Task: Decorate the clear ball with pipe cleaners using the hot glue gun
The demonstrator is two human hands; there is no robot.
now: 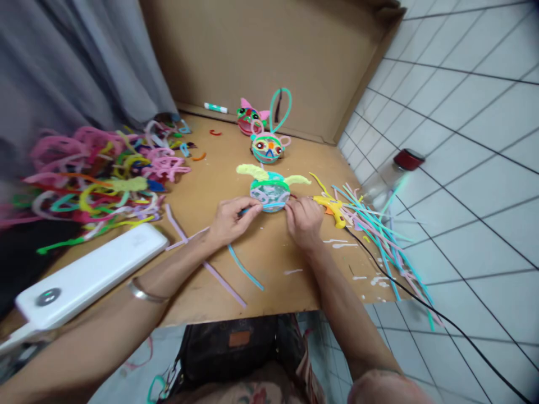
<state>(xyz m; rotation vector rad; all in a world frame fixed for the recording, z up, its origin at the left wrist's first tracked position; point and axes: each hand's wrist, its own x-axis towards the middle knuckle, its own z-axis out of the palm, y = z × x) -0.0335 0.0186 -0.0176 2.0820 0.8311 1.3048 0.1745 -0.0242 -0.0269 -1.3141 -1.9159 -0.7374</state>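
A clear round ball (269, 194) stands mid-table, with a green band, lilac loops and two fuzzy yellow horn-like pieces on top. Across its lower front runs a light blue pipe cleaner (274, 205). My left hand (234, 219) pinches this strip at the ball's left side. At the right side, my right hand (305, 220) has its fingers closed at the strip's other end. Both hands touch or nearly touch the ball; the fingertips partly hide the strip's ends. Another blue pipe cleaner (246, 269) and a lilac one (224, 284) lie near my left wrist.
Two decorated balls, one with a tall green loop (268, 148) and one pink-eared (248, 120), stand behind. A yellow glue gun (334, 211) with a black cord lies right, beside a pipe cleaner bundle (385, 235). Left are a colourful heap (113, 168) and a white power bank (92, 275).
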